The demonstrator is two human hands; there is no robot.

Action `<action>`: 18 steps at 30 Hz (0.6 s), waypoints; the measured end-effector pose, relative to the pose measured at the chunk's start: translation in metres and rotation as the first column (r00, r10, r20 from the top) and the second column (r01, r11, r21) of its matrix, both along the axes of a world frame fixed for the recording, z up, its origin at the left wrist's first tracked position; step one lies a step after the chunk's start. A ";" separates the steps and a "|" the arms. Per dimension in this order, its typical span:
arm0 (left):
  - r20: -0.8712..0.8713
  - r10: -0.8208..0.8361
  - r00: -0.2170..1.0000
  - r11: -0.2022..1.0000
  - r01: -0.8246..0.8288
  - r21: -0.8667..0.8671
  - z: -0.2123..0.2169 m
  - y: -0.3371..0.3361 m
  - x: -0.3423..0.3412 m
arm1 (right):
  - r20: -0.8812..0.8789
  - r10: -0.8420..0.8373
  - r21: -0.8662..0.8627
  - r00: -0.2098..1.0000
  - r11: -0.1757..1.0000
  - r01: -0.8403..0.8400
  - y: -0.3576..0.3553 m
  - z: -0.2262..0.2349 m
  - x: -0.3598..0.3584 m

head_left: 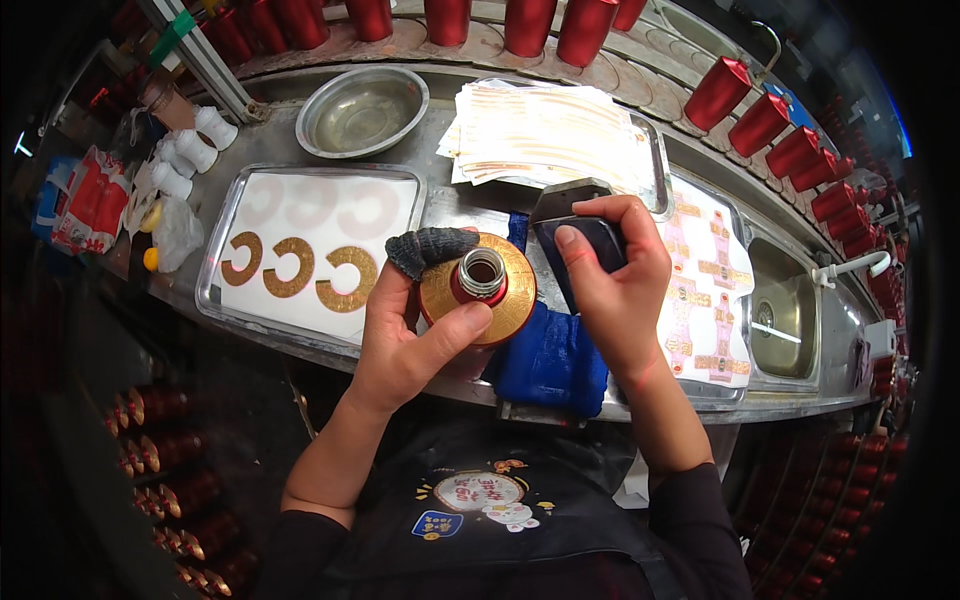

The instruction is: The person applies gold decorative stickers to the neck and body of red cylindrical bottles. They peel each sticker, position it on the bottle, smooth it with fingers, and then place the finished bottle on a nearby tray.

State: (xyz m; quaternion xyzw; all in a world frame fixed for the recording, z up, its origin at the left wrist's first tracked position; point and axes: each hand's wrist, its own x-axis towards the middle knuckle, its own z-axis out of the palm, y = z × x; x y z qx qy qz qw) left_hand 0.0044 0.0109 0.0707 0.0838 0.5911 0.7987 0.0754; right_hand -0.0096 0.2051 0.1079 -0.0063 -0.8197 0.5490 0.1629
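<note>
Bottle (478,290): seen from above, red with a gold collar label laid round its shoulder and a silver threaded neck, uncapped; it is held over the near edge of the metal worktop (470,200), just above the blue cloth.
Left hand (405,330): closed round the bottle, the thumb pressed on the near side of the gold label, a finger in a dark knitted cot (428,250) laid over the far side.
Right hand (610,275): curled firmly about a flat dark scraper-like tool (585,235), thumb on its face, fingers wrapped over its top edge; the tool is held just beside the bottle, to its right, and whether it touches the label cannot be told.
Blue cloth (550,360): bunched on the worktop edge, beneath and between the two hands.
Left tray (215,262): a shallow steel tray lined with white backing, three gold C-shaped labels (295,268) lying in a row on it.
Right tray (738,225): white sheet with gold-and-pink labels (705,300), partly covered by the right hand.
Label stack (545,130): loose printed sheets piled beyond the hands.
Steel bowl (362,110): set beside the stack, to its left.
Red bottles (770,120): ranged in a curve along the far side of the worktop.
White bottles (190,150): small group at the far left corner.
</note>
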 end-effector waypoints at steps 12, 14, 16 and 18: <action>-0.258 -0.148 0.955 0.988 0.129 -0.089 -0.013 -0.017 -0.009 | -0.437 0.467 0.446 0.769 0.855 -0.266 0.019 -0.004 0.020; -0.259 -0.135 0.956 0.975 0.082 -0.206 -0.017 -0.019 -0.009 | -0.424 0.549 0.503 0.720 0.804 -0.317 0.019 0.000 0.025; -0.259 -0.134 0.957 0.972 0.076 -0.221 -0.020 -0.018 -0.008 | -0.399 0.624 0.524 0.672 0.756 -0.391 0.017 0.003 0.025; -0.264 -0.102 0.959 0.980 0.050 -0.194 -0.022 -0.016 -0.007 | -0.371 0.666 0.509 0.647 0.729 -0.459 0.013 0.005 0.023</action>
